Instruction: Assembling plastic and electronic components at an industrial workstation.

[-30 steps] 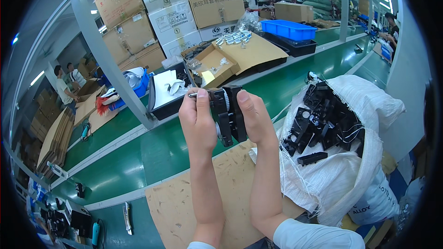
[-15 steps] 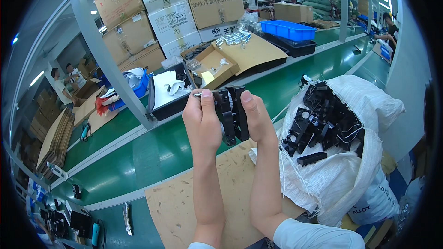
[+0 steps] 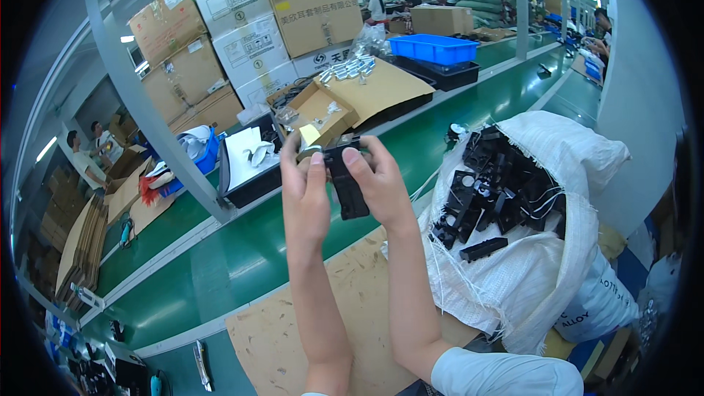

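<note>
I hold a black plastic part (image 3: 345,183) up in front of me with both hands, above a brown cardboard sheet (image 3: 352,308). My left hand (image 3: 304,191) grips its left side, thumb on the front near the top. My right hand (image 3: 378,180) grips the right side, thumb pressing the upper edge. The part is long and narrow and stands roughly upright. To my right a white woven sack (image 3: 557,249) lies open, filled with several similar black parts (image 3: 491,191) and thin wires.
A green conveyor belt (image 3: 242,264) runs past behind the cardboard sheet. Beyond it stand an open cardboard box (image 3: 352,99), a black tray (image 3: 249,169), a blue bin (image 3: 433,48) and stacked cartons (image 3: 242,37). A grey post (image 3: 161,110) rises at left. People sit at far left and far back.
Both hands have turned the black part from a wider, flatter hold into a narrower upright one. My thumbs have shifted toward its top edge.
</note>
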A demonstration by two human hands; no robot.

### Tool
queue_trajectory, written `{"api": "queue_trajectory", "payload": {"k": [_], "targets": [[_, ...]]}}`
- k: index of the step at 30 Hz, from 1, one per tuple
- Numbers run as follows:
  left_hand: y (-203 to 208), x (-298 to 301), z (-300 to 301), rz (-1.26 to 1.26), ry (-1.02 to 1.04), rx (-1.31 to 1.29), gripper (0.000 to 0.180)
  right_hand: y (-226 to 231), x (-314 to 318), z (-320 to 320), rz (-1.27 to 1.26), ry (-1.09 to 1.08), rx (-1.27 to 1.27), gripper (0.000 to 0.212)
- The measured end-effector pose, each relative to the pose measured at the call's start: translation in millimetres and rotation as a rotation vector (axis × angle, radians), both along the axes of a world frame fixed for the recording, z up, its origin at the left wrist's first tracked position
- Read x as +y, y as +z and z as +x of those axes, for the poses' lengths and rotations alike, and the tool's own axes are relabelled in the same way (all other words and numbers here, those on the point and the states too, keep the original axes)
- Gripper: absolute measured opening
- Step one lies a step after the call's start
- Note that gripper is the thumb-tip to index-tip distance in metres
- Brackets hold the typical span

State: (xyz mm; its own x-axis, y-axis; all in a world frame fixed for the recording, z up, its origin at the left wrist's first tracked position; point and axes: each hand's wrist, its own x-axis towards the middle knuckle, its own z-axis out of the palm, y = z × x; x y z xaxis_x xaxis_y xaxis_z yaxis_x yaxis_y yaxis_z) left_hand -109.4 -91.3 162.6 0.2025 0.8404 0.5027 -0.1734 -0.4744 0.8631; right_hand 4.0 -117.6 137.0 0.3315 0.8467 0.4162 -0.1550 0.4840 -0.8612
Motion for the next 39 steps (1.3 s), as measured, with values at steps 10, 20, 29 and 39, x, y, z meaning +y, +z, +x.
{"api": "queue_trajectory", "payload": {"k": [10,20,29,39], "targets": [[-11,13,6,0.455,0.026,0.380,0.079,-5,9,2,0.379,-0.223,0.195,0.078],[-93,96,10,0.222,0.138,0.658,0.102,10,4,-7,0.385,-0.461,0.102,0.017],[-110,67,35,0.301,0.441,1.450,0.073,27,-21,-38,0.403,-0.298,-0.072,0.015],[-141,-92,141,0.973,-0.545,0.979,0.029,46,-66,-70,0.481,0.033,-0.407,0.016]]}}
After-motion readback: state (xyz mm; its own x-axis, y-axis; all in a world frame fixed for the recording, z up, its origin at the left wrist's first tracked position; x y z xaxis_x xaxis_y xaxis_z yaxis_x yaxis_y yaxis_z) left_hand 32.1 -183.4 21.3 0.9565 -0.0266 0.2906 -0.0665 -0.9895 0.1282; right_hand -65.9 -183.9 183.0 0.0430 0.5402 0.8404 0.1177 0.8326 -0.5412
